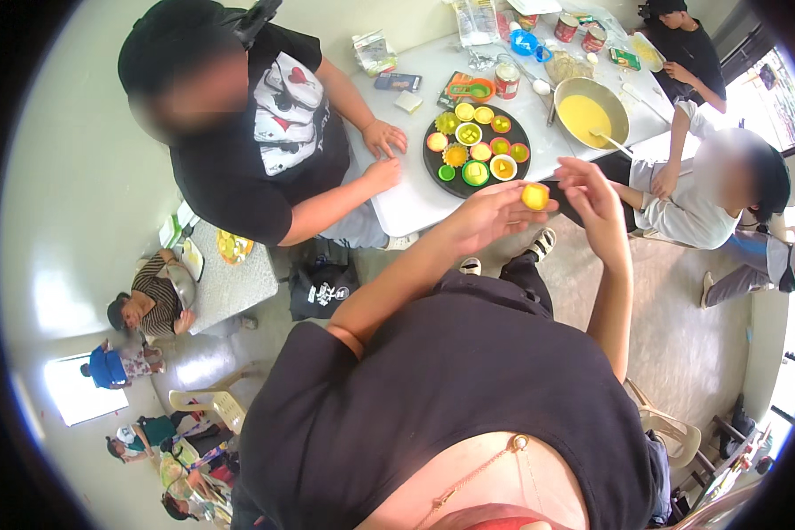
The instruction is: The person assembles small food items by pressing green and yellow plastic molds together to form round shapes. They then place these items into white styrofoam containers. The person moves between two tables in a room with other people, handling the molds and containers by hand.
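Left hand (493, 216) held a small yellow cup (534, 197); the right hand (597, 193), half open and seemingly empty, was just right of it. The round black tray (455, 187) lay beyond.

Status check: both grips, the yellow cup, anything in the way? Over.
Left grip holding yellow cup. Right grip open beside it, nothing visibly held. Loaded round tray just ahead on table; co-worker's hands left of it, clear of both grips.
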Motion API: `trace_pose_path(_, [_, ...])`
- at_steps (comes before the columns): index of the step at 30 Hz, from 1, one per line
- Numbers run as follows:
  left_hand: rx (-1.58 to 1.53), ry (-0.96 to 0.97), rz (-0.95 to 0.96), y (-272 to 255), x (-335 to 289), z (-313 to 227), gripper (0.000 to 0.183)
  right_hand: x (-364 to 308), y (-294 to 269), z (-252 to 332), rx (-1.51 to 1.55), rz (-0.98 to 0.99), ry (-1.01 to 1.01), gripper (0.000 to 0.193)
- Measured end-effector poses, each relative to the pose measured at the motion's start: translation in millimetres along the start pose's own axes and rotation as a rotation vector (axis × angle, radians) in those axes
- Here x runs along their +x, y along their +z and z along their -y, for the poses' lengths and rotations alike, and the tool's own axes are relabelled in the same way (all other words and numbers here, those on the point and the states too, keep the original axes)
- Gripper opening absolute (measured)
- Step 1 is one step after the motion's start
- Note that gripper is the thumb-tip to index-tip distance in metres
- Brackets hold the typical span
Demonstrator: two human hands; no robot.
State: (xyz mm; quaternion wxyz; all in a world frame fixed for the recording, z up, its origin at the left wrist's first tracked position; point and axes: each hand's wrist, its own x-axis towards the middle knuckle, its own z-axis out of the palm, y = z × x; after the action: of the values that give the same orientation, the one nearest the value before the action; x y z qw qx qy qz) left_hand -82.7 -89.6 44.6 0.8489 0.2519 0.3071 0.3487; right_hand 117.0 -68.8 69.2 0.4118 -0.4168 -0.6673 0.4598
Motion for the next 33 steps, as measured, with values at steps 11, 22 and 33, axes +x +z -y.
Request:
trace_pose_path(11, [0.046, -0.036, 0.229, 74.9, 68.1, 28.5, 0.037, -36.6, -67.3, 20.2, -0.340, -0.023, -0.132, 0.079])
trace_pose_path(22, [-0.129, 0.039, 0.270, 135.2, 153.7, 54.1, 0.034, -24.5, -168.3, -5.2, -0.328, -0.110, -0.082, 0.067])
trace_pose_path(33, [-0.236, 0.268, -0.028, 89.3, 128.5, 59.7, 0.040, 35.2, -124.8, -23.4, -0.154, 0.175, -0.083, 0.061])
